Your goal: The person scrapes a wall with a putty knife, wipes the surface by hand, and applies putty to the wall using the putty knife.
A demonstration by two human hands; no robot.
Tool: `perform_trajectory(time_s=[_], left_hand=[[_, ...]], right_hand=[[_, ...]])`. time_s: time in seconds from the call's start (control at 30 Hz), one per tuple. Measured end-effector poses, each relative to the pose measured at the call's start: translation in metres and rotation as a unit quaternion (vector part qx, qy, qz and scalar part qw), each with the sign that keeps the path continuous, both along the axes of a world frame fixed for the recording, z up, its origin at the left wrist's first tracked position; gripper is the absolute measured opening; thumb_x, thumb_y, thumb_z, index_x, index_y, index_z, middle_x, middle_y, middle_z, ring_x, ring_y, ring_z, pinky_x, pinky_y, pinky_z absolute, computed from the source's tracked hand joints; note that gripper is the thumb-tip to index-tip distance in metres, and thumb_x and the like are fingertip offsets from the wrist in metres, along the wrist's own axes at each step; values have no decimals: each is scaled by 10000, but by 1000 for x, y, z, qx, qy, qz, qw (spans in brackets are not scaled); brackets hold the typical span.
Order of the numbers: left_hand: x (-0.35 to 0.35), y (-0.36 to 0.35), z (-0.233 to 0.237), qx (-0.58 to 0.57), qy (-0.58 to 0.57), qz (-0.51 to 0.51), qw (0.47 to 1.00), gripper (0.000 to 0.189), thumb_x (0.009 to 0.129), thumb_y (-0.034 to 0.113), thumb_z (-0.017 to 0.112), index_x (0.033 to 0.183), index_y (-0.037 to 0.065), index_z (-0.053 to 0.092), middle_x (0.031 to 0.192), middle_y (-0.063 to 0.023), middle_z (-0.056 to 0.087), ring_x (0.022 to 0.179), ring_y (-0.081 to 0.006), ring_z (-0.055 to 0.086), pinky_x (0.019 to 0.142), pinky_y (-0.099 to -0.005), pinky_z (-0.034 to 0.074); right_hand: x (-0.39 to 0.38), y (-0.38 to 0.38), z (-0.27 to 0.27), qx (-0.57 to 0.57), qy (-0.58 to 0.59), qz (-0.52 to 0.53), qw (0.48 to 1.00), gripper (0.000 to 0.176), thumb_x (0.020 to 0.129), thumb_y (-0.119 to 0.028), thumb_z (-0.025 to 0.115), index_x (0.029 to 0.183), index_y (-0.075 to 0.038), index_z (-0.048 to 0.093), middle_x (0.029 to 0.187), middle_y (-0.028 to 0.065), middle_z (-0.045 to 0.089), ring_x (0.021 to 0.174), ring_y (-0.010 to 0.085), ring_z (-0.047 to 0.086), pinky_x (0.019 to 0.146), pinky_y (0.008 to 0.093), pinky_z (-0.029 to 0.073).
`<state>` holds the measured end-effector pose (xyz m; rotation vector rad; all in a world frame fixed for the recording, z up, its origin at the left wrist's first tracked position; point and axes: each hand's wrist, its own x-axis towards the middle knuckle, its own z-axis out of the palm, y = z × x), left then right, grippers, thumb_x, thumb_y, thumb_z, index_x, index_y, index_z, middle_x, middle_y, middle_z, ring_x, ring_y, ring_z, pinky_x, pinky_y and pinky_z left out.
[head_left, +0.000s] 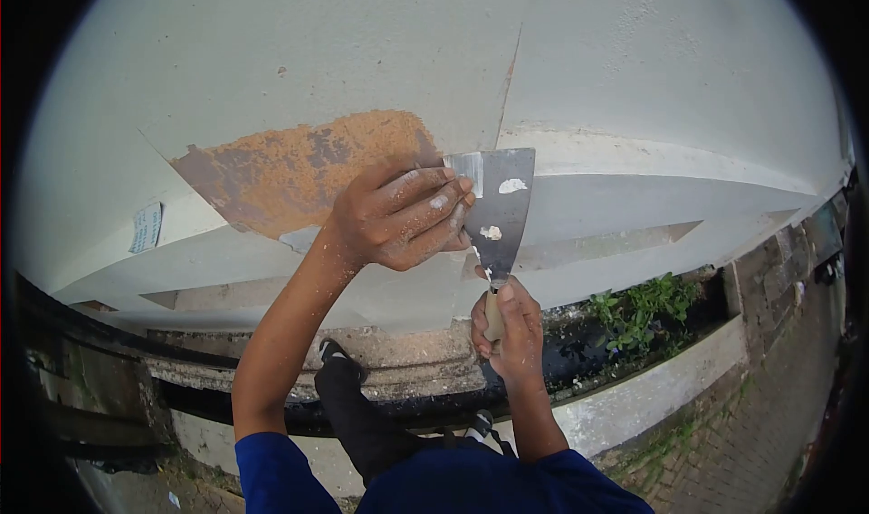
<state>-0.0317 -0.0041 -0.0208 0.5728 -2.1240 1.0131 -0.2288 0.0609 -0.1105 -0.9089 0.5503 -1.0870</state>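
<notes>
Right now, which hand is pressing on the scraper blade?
The left hand, fingers laid flat on the blade by the rusty patch; the right hand only grips the handle below.

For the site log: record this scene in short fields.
left hand: fingers pressed on the knife blade
right hand: closed round the knife handle
knife: broad metal blade pointing up, white dabs on it
patch: rust-brown, bare, just left of the blade
wall: pale, painted
paper: small, stuck to the wall at far left
plants: green, in the channel below right
</notes>
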Motion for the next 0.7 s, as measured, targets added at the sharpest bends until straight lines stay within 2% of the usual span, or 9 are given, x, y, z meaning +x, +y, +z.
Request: perform_trajectory(time_s=[0.17,0.23,0.33,0.37,0.47,0.5,0.6,0.7], left_hand=[[4,-2,-7,10,-18,-1,1000,323,653,365,780,848,117,709,951,-2,694,869,-173,654,681,-295,528],[6,0,-5,16,-20,2,1000,324,659,360,782,854,113,704,968,-12,692,891,-180,652,674,-294,527],[7,0,3,-36,-13,13,999,310,677,352,778,860,114,700,967,-14,691,914,-183,643,680,-301,530],[3,2,0,-9,-3,17,1000,308,685,344,778,877,116,701,982,-16,690,923,-181,641,673,-300,522],[5,-1,-14,9,-52,4,999,308,677,348,782,869,119,705,1004,-14,690,911,-178,649,659,-299,506],[6,-1,-12,11,-35,2,999,294,683,343,778,865,121,710,1009,-9,690,922,-178,648,672,-306,514],[6,4,6,-17,-9,27,999,287,685,339,774,863,122,713,998,-4,690,951,-178,637,695,-313,533],[8,1,-3,4,-35,15,999,298,675,342,781,866,122,713,985,-7,693,935,-175,644,674,-304,521]], right_hand=[[6,1,-9,8,7,1,1000,390,999,-334,406,1235,-40,504,641,24,475,454,69,412,417,207,339],[5,-5,2,-16,19,3,1000,448,989,-367,414,1233,2,487,636,40,476,424,86,403,388,218,328],[-2,-6,10,-20,43,4,999,487,984,-387,412,1225,31,480,632,50,476,405,96,395,373,228,322],[-4,-6,10,-22,52,3,998,490,984,-388,409,1222,35,480,631,51,476,403,97,393,372,230,322],[2,4,-9,43,-6,12,999,497,984,-392,402,1207,45,483,616,52,468,394,95,380,367,232,316],[2,1,-6,34,-7,24,999,417,999,-347,389,1240,-28,506,627,34,465,448,69,394,415,205,330],[-1,-8,15,-24,47,18,998,399,1000,-332,384,1210,-17,510,625,41,470,453,70,389,413,209,334],[2,-3,-2,7,12,23,1000,384,997,-320,393,1197,-13,507,644,41,481,473,68,409,417,212,344]])
